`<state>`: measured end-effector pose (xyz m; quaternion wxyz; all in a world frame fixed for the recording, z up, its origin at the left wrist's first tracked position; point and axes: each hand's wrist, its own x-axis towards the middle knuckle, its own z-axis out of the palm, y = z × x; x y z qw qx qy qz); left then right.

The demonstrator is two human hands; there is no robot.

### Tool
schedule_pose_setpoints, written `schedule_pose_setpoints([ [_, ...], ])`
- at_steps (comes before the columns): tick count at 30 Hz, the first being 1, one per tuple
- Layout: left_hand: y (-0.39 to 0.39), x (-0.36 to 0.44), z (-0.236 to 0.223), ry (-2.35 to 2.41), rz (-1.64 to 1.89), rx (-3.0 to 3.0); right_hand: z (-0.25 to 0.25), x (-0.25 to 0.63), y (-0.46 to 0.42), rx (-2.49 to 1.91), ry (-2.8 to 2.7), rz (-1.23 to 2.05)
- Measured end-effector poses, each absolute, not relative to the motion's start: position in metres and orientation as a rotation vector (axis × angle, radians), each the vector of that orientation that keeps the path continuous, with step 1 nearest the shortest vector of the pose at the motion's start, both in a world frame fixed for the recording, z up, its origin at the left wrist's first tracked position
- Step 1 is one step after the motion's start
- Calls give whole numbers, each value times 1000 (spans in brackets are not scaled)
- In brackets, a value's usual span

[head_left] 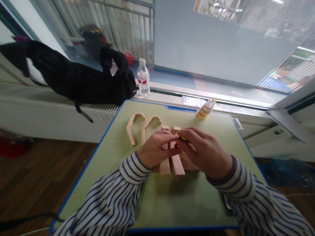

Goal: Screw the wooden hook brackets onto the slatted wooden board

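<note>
My right hand (206,149) is closed in a pinch on a small black-and-yellow object (183,138), most of it hidden by the fingers. Just left of it, my left hand (157,147) has thumb and forefinger drawn together near a small dark thing (177,146), too small to name. Both hands are over two pale wooden pieces (177,165) lying side by side, their middles covered by the fingers. Under these pieces is a brownish wooden block or board (189,161). Two curved, hook-shaped wooden pieces (130,129) lie to the left.
The green table (103,183) has a blue edge. A clear bottle of yellow liquid (206,109) leans at its back right. Behind the table, a water bottle (143,78) and a black bag (86,82) rest along the window ledge.
</note>
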<state>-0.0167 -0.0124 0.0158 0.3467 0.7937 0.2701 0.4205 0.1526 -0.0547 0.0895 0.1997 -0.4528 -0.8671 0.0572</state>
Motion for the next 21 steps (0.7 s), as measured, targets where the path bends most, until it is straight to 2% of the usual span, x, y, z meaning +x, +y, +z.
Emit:
schedule_pose_setpoints([
  [8,-12,-13,14,659,1067,2129,121,173,-46,-1118,-2744,308],
  [21,-15,-12,10,761,1184,2088,129,170,-31,-1103,-2939,233],
])
